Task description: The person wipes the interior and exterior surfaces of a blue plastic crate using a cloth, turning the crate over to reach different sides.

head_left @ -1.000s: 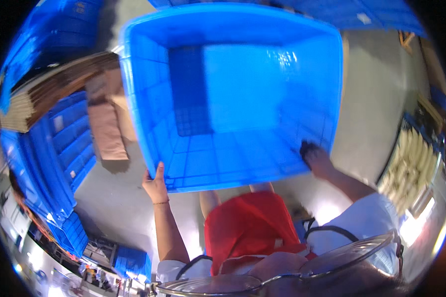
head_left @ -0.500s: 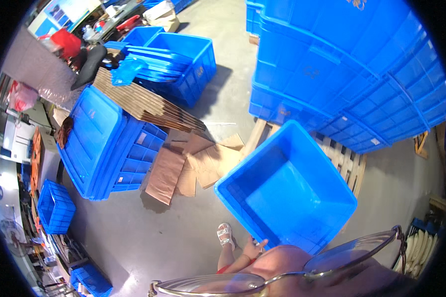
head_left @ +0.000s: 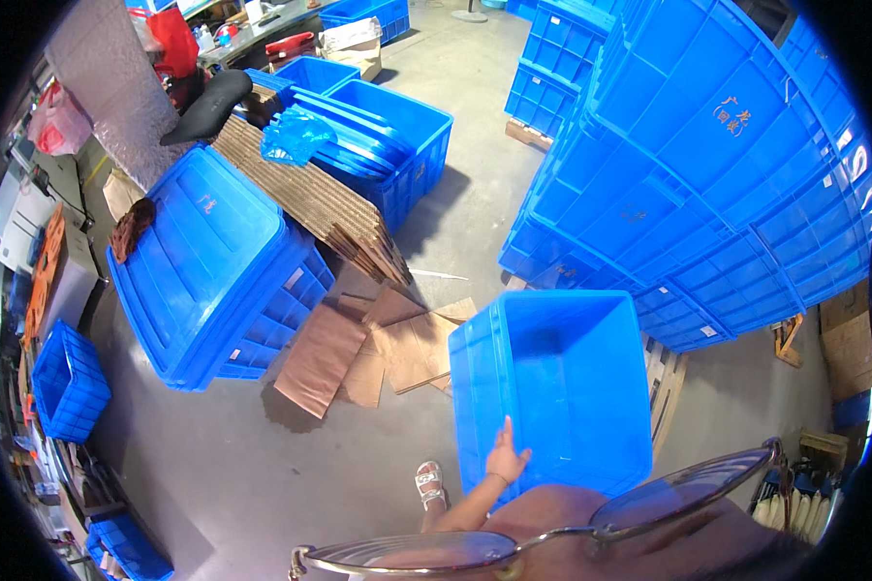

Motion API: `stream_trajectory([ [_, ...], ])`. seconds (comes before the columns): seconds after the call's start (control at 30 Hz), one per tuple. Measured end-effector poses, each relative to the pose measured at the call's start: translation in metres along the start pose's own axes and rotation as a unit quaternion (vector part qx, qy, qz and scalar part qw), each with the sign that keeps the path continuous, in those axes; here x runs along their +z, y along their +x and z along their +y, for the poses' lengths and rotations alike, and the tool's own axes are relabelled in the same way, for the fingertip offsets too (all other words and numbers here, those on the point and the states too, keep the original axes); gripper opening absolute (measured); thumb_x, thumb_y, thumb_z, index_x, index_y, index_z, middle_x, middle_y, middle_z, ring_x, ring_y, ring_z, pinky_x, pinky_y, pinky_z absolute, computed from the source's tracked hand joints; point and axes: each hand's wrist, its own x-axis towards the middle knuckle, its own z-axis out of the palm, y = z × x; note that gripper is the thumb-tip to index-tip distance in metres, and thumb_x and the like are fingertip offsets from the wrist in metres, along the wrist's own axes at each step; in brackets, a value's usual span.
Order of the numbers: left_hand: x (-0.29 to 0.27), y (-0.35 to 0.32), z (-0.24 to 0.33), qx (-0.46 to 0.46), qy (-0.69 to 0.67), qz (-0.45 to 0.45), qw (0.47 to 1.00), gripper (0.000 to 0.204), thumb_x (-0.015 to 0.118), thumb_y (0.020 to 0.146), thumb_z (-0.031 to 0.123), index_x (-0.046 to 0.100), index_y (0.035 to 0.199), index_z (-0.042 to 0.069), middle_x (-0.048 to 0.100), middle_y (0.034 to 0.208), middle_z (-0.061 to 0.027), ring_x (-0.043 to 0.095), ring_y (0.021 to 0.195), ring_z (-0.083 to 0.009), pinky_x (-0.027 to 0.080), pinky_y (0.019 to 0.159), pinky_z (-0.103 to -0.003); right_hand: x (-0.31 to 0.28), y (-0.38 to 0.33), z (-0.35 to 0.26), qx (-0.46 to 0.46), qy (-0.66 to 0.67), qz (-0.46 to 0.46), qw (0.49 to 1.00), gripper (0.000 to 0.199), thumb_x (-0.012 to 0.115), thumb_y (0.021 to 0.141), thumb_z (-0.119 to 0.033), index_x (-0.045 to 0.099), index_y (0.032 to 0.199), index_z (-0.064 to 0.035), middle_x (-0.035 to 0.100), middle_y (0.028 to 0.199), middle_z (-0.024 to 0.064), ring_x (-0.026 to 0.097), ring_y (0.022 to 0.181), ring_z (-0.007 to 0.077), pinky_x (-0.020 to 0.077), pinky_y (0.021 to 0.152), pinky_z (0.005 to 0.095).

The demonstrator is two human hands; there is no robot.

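A large, empty blue plastic tote [head_left: 581, 416] is in front of me, its hollow inside facing up and toward me. At its left near side is my left hand [head_left: 504, 461], with the index finger stretched up along the blue wall and the thumb spread apart. The fingers lie against the tote and are not wrapped round anything that I can see. My right hand is out of view; the tote and the eyeglasses at the lower edge cover that side.
Tall stacks of blue totes [head_left: 688, 184] rise at the right on wooden pallets [head_left: 661, 387]. Flattened cardboard [head_left: 325, 358] lies on the floor left of the tote. Beyond it are a lidded tote stack [head_left: 203, 261], leaning cardboard sheets [head_left: 305, 189] and an open tote holding lids [head_left: 412, 136].
The tote has tipped and turned, so its left outer wall now shows. My left hand has moved up from its near lower corner onto that side, fingers extending. My view has shifted too.
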Motion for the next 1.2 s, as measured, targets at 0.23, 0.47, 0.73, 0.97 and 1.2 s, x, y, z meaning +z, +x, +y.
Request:
stream_trajectory([
  [0.23, -0.041, 0.027, -0.078, -0.068, -0.138, -0.004, 0.988, 0.074, 0.052, 0.087, 0.044, 0.017, 0.142, 0.009, 0.033, 0.136, -0.0272, 0.039, 0.122, -0.0409, 0.035, 0.099, -0.042, 0.067, 0.034, 0.037, -0.028, -0.093, -0.026, 0.995, 0.068, 0.074, 0.067, -0.039, 0.046, 0.113, 0.0029, 0.06, 0.096, 0.0218, 0.059, 0.087, 0.0342, 0.0461, 0.073, 0.0423],
  [0.47, -0.04, 0.021, -0.103, -0.006, -0.123, 0.118, 0.985, 0.054, 0.045, 0.093, 0.034, 0.03, 0.136, 0.005, 0.044, 0.128, -0.0268, 0.044, 0.116, -0.0413, 0.037, 0.097, -0.042, 0.085, 0.035, 0.077, -0.077, -0.061, -0.131, 0.987, 0.059, 0.056, 0.081, -0.042, 0.048, 0.117, 0.0042, 0.053, 0.115, 0.025, 0.049, 0.109, 0.0371, 0.0383, 0.092, 0.0415],
  [0.73, -0.022, 0.02, -0.104, -0.045, -0.092, 0.161, 0.982, 0.047, 0.044, 0.094, 0.034, 0.042, 0.126, 0.0, 0.05, 0.121, -0.0254, 0.047, 0.11, -0.042, 0.037, 0.094, -0.044, 0.084, 0.088, 0.114, -0.168, -0.179, -0.316, 0.916, 0.037, 0.039, 0.089, -0.026, 0.054, 0.114, -0.0052, 0.05, 0.122, 0.0221, 0.049, 0.11, 0.0357, 0.0369, 0.095, 0.0437],
  [0.97, -0.015, 0.018, -0.105, -0.057, -0.035, 0.215, 0.974, 0.041, 0.043, 0.094, 0.031, 0.047, 0.122, 0.002, 0.056, 0.11, -0.0236, 0.056, 0.1, -0.0367, 0.043, 0.086, -0.04, 0.102, 0.161, 0.123, -0.22, -0.2, -0.285, 0.911, 0.038, 0.039, 0.089, -0.029, 0.054, 0.116, -0.0075, 0.049, 0.125, 0.0197, 0.049, 0.111, 0.0346, 0.0378, 0.094, 0.045],
  [1.2, -0.023, 0.019, -0.083, -0.037, -0.035, 0.235, 0.971, 0.039, 0.045, 0.094, 0.03, 0.048, 0.12, 0.002, 0.056, 0.107, -0.024, 0.055, 0.098, -0.0385, 0.044, 0.085, -0.04, 0.089, 0.151, 0.145, -0.175, -0.189, -0.326, 0.91, 0.038, 0.04, 0.089, -0.03, 0.055, 0.115, -0.0077, 0.051, 0.123, 0.0185, 0.049, 0.111, 0.0352, 0.0381, 0.093, 0.0451],
])
